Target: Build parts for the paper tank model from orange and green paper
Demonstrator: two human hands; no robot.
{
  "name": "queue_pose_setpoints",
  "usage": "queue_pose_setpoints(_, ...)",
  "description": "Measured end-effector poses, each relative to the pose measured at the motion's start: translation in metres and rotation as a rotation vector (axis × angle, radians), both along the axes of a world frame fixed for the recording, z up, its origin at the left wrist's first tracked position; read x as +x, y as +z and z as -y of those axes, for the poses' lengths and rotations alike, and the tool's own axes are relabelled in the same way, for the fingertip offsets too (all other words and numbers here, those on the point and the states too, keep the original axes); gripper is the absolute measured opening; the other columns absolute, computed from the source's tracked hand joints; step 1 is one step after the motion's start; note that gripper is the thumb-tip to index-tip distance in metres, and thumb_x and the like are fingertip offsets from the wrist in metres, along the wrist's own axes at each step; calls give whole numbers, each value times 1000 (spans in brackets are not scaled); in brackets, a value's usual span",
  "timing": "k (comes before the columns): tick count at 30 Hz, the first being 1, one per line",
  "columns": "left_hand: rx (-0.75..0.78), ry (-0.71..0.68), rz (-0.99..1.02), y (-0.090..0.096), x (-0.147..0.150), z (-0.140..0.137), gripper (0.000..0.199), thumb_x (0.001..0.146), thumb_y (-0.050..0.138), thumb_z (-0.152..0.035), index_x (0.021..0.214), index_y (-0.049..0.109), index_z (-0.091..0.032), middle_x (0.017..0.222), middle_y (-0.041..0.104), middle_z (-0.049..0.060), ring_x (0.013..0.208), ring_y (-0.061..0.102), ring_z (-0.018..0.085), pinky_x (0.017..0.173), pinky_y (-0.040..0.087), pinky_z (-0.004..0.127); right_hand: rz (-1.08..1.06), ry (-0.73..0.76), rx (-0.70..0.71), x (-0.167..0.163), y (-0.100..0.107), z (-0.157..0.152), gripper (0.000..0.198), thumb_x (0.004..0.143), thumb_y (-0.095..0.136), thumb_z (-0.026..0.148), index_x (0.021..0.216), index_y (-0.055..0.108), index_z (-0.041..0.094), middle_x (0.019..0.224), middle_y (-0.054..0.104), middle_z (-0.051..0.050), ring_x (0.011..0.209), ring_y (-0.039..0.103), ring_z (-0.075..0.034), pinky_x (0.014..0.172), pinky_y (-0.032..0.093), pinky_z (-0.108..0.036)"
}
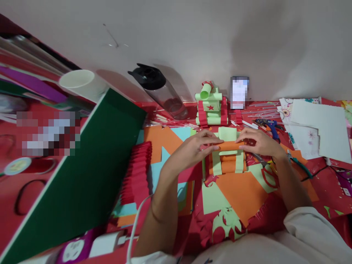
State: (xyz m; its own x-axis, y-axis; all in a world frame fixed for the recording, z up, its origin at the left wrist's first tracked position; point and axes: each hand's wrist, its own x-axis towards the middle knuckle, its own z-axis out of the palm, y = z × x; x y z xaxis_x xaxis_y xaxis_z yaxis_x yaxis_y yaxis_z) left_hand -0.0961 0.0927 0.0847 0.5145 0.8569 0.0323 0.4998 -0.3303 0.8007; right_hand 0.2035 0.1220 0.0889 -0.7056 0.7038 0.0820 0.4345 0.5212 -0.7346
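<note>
My left hand (200,144) and my right hand (257,142) pinch the two ends of an orange paper roll (230,146). The roll lies level across the upper part of a small paper model (228,167), made of orange rolls with pale green strips running down both sides. A pale green paper piece (227,134) rises behind the held roll. Just past my hands stands a similar green model (211,108) with red strips, a red star and a green tube on top. Fingers hide the ends of the roll.
A green board (77,176) stands at the left, with a water bottle (165,93) behind it. Orange sheets (239,190) and green scraps lie in front. A blue glue gun (272,129), pliers (301,167) and white paper (320,124) are at the right. A phone (238,93) leans on the wall.
</note>
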Motion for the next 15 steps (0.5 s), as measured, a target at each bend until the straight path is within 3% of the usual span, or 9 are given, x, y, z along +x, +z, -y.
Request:
queue_pose_setpoints(6, 20, 17, -62, 8, 4, 2, 43, 104, 51, -54, 127, 75, -27, 123, 66, 11, 109, 66, 26, 95, 53, 42, 15, 3, 19, 1, 3, -1, 22, 100, 67, 41, 112, 74, 25, 111, 69, -7, 98, 65, -22, 91, 51, -37)
queue_pose_setpoints(10, 29, 168, -155, 16, 1, 9, 52, 106, 43, -56, 144, 60, -24, 128, 67, 12, 108, 68, 27, 91, 53, 40, 18, -119, 42, 10, 8, -3, 26, 100, 66, 42, 119, 71, 24, 115, 70, -7, 89, 65, -19, 85, 50, -33)
queue_pose_setpoints(12, -1, 237, -276, 15, -2, 12, 53, 106, 40, -55, 144, 56, -21, 124, 70, 12, 103, 70, 28, 86, 53, 38, 98, -188, 43, 16, 8, -5, 29, 101, 64, 40, 125, 68, 24, 114, 71, -7, 87, 65, -19, 82, 49, -33)
queue_pose_setpoints(15, -149, 189, -553, 9, -1, 15, 50, 101, 45, -58, 128, 62, -20, 110, 75, 12, 92, 71, 30, 76, 51, 36, 327, -216, -12, 22, 3, -6, 37, 100, 63, 38, 134, 62, 23, 108, 74, -7, 90, 68, -22, 78, 48, -31)
